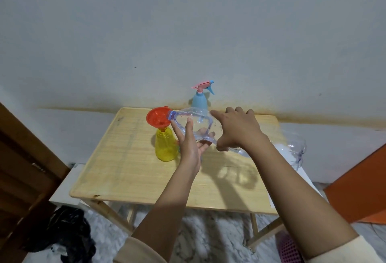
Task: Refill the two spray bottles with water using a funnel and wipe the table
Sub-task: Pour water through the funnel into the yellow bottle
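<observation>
A crumpled black cloth [69,231] lies on the floor beside the light wooden counter [146,175]. On the counter stands a yellow translucent spray bottle [166,146], with a red plastic funnel [156,118] seated in its open neck. A clear plastic water bottle [194,119] is tilted, its mouth at the funnel. The left hand [190,143] holds it from below, thumb and fingers [203,145] curled round it. Behind, near the wall, a blue spray bottle with a pink trigger [199,99] stands upright. The right hand [236,129] grips the water bottle's far end, fingers spread over it and thumb beneath.
</observation>
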`<state>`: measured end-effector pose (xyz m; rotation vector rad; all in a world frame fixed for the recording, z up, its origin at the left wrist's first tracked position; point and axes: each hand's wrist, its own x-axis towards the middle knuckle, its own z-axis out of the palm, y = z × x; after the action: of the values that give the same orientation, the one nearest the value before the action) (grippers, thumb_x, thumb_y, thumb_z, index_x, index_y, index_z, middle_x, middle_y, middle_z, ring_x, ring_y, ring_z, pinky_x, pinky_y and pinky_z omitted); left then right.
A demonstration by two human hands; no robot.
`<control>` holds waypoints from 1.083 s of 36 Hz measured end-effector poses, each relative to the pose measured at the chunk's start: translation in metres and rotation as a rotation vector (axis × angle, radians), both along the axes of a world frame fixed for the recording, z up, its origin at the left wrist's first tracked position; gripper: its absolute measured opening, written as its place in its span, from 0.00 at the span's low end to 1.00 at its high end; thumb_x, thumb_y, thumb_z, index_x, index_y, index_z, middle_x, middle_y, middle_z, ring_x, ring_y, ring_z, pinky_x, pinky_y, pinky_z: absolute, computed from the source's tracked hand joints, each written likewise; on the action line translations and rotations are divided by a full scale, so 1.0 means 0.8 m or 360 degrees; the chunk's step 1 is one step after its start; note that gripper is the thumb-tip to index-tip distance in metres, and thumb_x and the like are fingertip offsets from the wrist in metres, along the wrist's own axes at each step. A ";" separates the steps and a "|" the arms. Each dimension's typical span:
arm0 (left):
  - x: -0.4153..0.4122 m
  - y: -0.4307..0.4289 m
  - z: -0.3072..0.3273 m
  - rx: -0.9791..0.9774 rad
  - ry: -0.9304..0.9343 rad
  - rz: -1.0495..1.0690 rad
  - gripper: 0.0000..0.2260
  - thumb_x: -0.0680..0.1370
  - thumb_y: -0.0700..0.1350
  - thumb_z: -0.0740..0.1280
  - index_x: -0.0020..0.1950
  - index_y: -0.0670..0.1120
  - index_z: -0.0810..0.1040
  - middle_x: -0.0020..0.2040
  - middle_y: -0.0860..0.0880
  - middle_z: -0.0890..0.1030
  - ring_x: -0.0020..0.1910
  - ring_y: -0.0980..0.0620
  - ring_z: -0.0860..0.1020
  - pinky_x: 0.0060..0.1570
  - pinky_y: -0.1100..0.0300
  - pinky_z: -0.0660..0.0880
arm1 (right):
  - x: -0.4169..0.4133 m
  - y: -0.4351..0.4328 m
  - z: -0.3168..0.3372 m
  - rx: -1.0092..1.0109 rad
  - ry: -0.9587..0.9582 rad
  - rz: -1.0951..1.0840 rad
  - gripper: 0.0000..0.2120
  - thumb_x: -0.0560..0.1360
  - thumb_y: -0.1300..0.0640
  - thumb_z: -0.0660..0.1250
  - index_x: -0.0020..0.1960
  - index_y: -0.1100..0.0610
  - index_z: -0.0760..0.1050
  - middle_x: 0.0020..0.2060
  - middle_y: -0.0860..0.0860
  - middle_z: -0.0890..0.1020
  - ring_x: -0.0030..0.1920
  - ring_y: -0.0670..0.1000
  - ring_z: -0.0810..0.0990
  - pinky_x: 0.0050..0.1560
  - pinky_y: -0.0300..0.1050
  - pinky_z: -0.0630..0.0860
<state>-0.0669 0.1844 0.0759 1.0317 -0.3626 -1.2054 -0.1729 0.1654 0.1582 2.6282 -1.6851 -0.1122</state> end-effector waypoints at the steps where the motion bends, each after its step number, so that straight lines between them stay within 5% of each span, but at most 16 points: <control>1: 0.001 0.000 -0.001 -0.0003 -0.0008 -0.0017 0.30 0.79 0.55 0.62 0.74 0.68 0.46 0.56 0.45 0.79 0.37 0.47 0.85 0.46 0.51 0.79 | -0.001 0.000 -0.002 0.0008 -0.0008 -0.0003 0.39 0.61 0.51 0.70 0.69 0.46 0.60 0.56 0.54 0.73 0.58 0.58 0.70 0.54 0.52 0.64; 4: 0.003 0.001 -0.003 0.0020 -0.0052 -0.0022 0.31 0.79 0.55 0.62 0.73 0.69 0.45 0.62 0.47 0.75 0.39 0.45 0.85 0.55 0.45 0.77 | -0.003 0.000 -0.009 0.0026 -0.0017 -0.0012 0.41 0.60 0.51 0.71 0.70 0.46 0.59 0.58 0.54 0.72 0.60 0.58 0.69 0.56 0.53 0.65; 9: 0.002 0.001 -0.009 0.0023 -0.0113 -0.0026 0.31 0.79 0.56 0.63 0.73 0.69 0.46 0.48 0.50 0.82 0.42 0.42 0.84 0.59 0.41 0.74 | -0.008 -0.001 -0.022 0.0046 -0.0084 -0.0023 0.43 0.60 0.50 0.72 0.71 0.45 0.57 0.58 0.53 0.72 0.61 0.58 0.69 0.54 0.52 0.65; 12: 0.006 0.001 -0.011 0.0033 -0.0191 -0.0041 0.32 0.78 0.57 0.64 0.72 0.71 0.46 0.58 0.43 0.80 0.46 0.40 0.84 0.57 0.40 0.76 | -0.012 -0.001 -0.032 0.0072 -0.0187 -0.0037 0.44 0.60 0.49 0.72 0.73 0.44 0.55 0.57 0.53 0.72 0.59 0.57 0.69 0.53 0.51 0.64; 16: 0.006 0.002 -0.010 -0.0002 -0.0314 -0.0032 0.32 0.77 0.56 0.66 0.71 0.72 0.47 0.64 0.48 0.75 0.55 0.41 0.81 0.55 0.41 0.77 | -0.018 0.001 -0.050 0.0072 -0.0358 -0.0067 0.46 0.60 0.48 0.72 0.73 0.43 0.54 0.56 0.52 0.72 0.56 0.57 0.70 0.51 0.50 0.62; 21: 0.003 -0.001 -0.011 -0.0018 -0.0467 -0.0061 0.33 0.66 0.61 0.69 0.62 0.81 0.53 0.72 0.44 0.67 0.60 0.41 0.78 0.40 0.55 0.81 | -0.031 -0.001 -0.073 0.0136 -0.0605 -0.0119 0.49 0.59 0.47 0.73 0.74 0.41 0.52 0.55 0.51 0.71 0.56 0.55 0.70 0.53 0.49 0.63; 28: -0.023 -0.017 -0.002 -0.0197 -0.0853 -0.0130 0.34 0.66 0.64 0.69 0.64 0.81 0.51 0.69 0.44 0.72 0.61 0.42 0.77 0.55 0.45 0.78 | -0.065 -0.010 -0.103 0.0223 -0.1032 -0.0173 0.51 0.61 0.51 0.75 0.75 0.43 0.50 0.63 0.51 0.71 0.62 0.55 0.69 0.60 0.53 0.68; 30: -0.035 -0.023 0.006 -0.0250 -0.0988 -0.0177 0.36 0.67 0.63 0.69 0.67 0.78 0.50 0.68 0.49 0.72 0.60 0.45 0.77 0.57 0.43 0.76 | -0.077 -0.014 -0.109 0.0257 -0.1246 -0.0162 0.51 0.62 0.55 0.77 0.76 0.45 0.50 0.63 0.52 0.70 0.63 0.53 0.70 0.60 0.50 0.70; 33: -0.054 -0.034 0.016 -0.0402 -0.1206 -0.0256 0.36 0.73 0.55 0.70 0.71 0.71 0.51 0.63 0.74 0.63 0.59 0.52 0.75 0.57 0.57 0.75 | -0.090 -0.022 -0.119 0.0238 -0.1534 -0.0189 0.53 0.61 0.59 0.79 0.76 0.48 0.50 0.66 0.52 0.70 0.64 0.49 0.70 0.59 0.40 0.67; 36: -0.068 -0.048 0.021 -0.0501 -0.1337 -0.0328 0.35 0.75 0.50 0.70 0.72 0.68 0.51 0.68 0.69 0.61 0.63 0.56 0.70 0.57 0.62 0.71 | -0.096 -0.035 -0.131 0.0142 -0.1647 -0.0237 0.54 0.60 0.56 0.81 0.76 0.52 0.52 0.69 0.51 0.69 0.65 0.48 0.70 0.61 0.39 0.67; 39: -0.080 -0.060 0.024 -0.0525 -0.1335 -0.0398 0.35 0.74 0.51 0.71 0.73 0.67 0.54 0.66 0.70 0.62 0.65 0.58 0.68 0.63 0.56 0.70 | -0.100 -0.046 -0.139 0.0094 -0.1744 -0.0316 0.53 0.59 0.54 0.81 0.75 0.51 0.53 0.69 0.49 0.69 0.66 0.49 0.71 0.62 0.38 0.67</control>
<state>-0.1312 0.1366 0.0954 1.1812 -1.3300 -0.8291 -0.2529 0.1285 0.0473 2.6810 -2.1251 1.5373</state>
